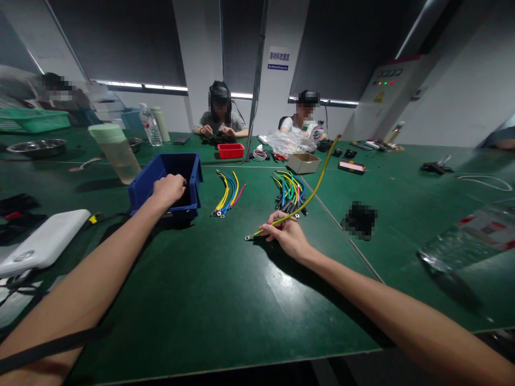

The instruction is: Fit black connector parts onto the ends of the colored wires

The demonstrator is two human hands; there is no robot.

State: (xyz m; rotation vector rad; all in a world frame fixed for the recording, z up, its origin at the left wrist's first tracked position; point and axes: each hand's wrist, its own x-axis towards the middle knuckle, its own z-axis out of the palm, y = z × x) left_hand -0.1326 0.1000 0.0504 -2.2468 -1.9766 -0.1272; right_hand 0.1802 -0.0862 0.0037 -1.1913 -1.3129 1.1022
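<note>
A broad bare stretch of green table (209, 300) is left open across the lower middle of the frame. Farther up, passage is narrowed by the blue bin (167, 185) at centre left, two wire bundles (227, 195) (287, 190) at centre, and a white case (42, 244) at far left.

A wire bundle (227, 194) lies at the table's (209, 289) centre, a second bundle (288, 188) at its 3 o'clock. A red tray (230, 150) sits at 12 o'clock from the first bundle, a cardboard box (303, 162) at 1 o'clock. A cup (115, 151) stands at 10 o'clock, bottles (151, 126) beyond it. A white case (42, 242) lies at 8 o'clock. Two people (219, 115) sit at the far edge.
</note>
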